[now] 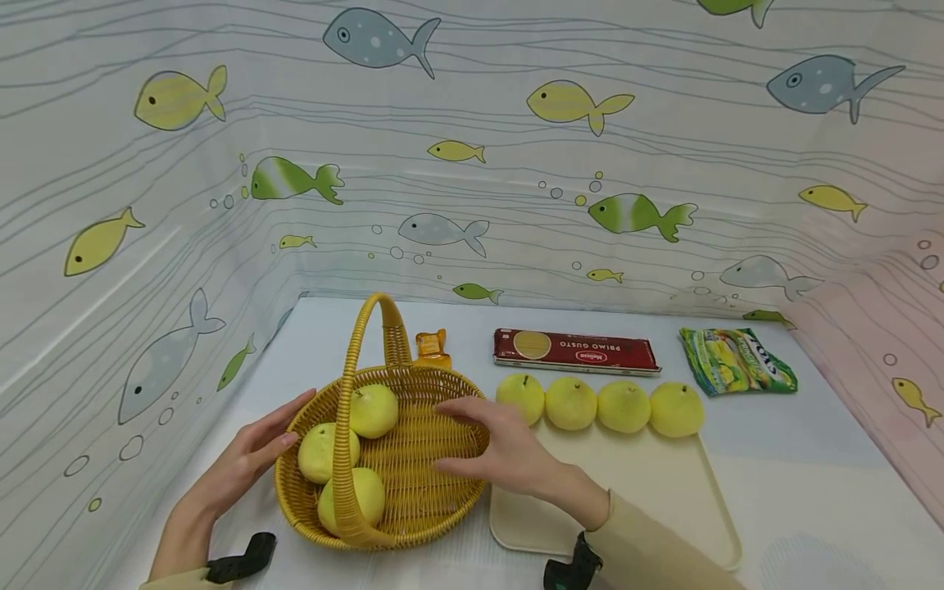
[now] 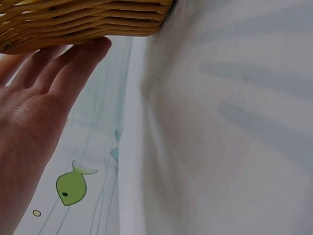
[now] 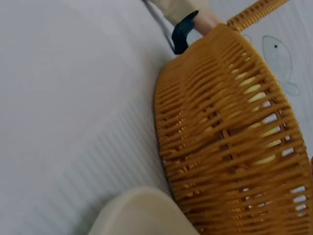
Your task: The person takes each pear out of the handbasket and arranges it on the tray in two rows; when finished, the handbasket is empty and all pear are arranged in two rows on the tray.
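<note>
A yellow wicker basket point(image 1: 419, 492) with an arched handle stands upright at the left of the table. Inside its left part lie three round yellow-green fruits point(image 1: 374, 410), perhaps pears or pomelos. My left hand point(image 1: 234, 469) rests against the basket's left side, the thumb at the rim; the left wrist view shows its straight fingers touching the weave point(image 2: 78, 24). Over the basket's right part, my right hand point(image 1: 501, 442) has its thumb and fingers spread apart, with nothing between them. In the right wrist view the basket's outer wall point(image 3: 220, 132) appears, but the right hand is mostly out of sight.
Right of the basket lies a cream tray point(image 1: 627, 492), with a row of several similar fruits point(image 1: 570, 403) along its far edge. Behind are a red biscuit pack point(image 1: 575, 351), a green-yellow packet point(image 1: 737, 360) and a small orange item point(image 1: 433, 348). Fish-patterned walls enclose the table.
</note>
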{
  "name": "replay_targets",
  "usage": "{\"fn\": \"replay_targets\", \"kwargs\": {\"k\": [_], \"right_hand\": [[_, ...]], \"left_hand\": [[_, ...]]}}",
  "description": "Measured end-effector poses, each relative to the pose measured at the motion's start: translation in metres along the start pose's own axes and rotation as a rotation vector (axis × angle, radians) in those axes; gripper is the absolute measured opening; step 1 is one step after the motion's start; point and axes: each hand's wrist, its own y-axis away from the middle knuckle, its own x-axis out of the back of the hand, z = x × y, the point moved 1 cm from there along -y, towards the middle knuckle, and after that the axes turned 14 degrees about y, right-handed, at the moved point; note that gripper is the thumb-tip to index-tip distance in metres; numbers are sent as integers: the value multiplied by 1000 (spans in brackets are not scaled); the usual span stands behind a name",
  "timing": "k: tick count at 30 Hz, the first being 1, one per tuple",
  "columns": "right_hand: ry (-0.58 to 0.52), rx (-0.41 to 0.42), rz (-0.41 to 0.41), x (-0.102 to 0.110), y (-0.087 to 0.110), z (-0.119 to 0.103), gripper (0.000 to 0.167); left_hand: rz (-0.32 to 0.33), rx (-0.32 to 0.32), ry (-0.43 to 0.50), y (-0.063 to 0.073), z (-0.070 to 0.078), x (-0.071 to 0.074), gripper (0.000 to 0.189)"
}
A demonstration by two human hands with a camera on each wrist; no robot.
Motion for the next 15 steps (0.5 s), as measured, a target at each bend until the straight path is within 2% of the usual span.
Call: {"fn": "replay_targets", "kwargs": {"k": [6, 15], "right_hand": [[-30, 31, -33, -12, -7, -9, 62], [18, 38, -74, -32, -15, -21, 61]], "left_hand": [[29, 31, -20, -1, -2, 1, 54], [28, 19, -39, 0, -1, 1, 54]]}}
